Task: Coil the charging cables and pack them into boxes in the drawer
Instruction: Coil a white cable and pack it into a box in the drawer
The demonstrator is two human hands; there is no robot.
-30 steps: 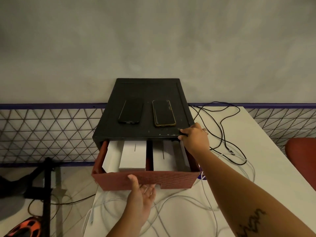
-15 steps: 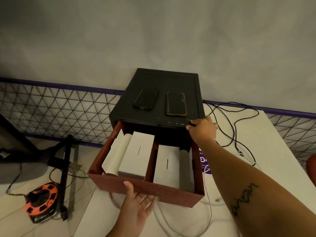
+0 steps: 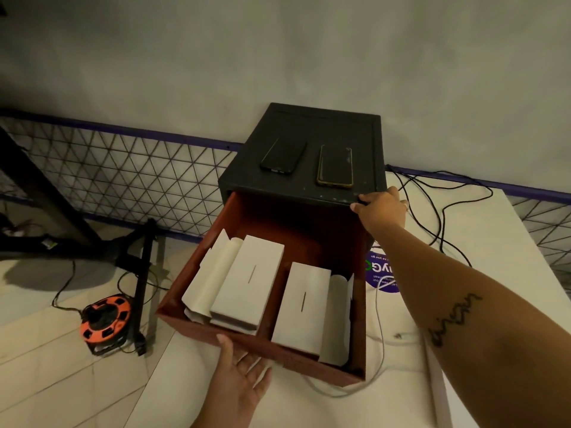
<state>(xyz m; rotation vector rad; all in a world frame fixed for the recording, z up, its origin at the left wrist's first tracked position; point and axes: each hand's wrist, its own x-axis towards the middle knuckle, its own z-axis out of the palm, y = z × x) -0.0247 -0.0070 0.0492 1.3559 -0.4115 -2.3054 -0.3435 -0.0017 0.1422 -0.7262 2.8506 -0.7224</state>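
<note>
A black cabinet [image 3: 367,143] stands on the white table [image 3: 500,242] with its red drawer [image 3: 188,285] pulled far out. Inside lie two white boxes, one on the left [image 3: 247,285] and one on the right [image 3: 301,307], each with an open flapped box beside it. My left hand [image 3: 238,384] is palm up at the drawer's front wall, thumb against it and fingertips hooked under its lower edge. My right hand [image 3: 381,208] grips the cabinet's front right corner. White charging cables [image 3: 378,344] lie loose on the table beneath and beside the drawer.
Two dark phones [image 3: 282,156] [image 3: 335,165] lie on the cabinet top. Black cables [image 3: 432,217] trail over the table to the right. A purple sticker [image 3: 380,273] is on the table. An orange cable reel [image 3: 105,316] sits on the floor at the left, by a black stand.
The drawer has slid much further out with my left hand at its front. My right hand stays on the cabinet corner. The view has shifted leftward and down.
</note>
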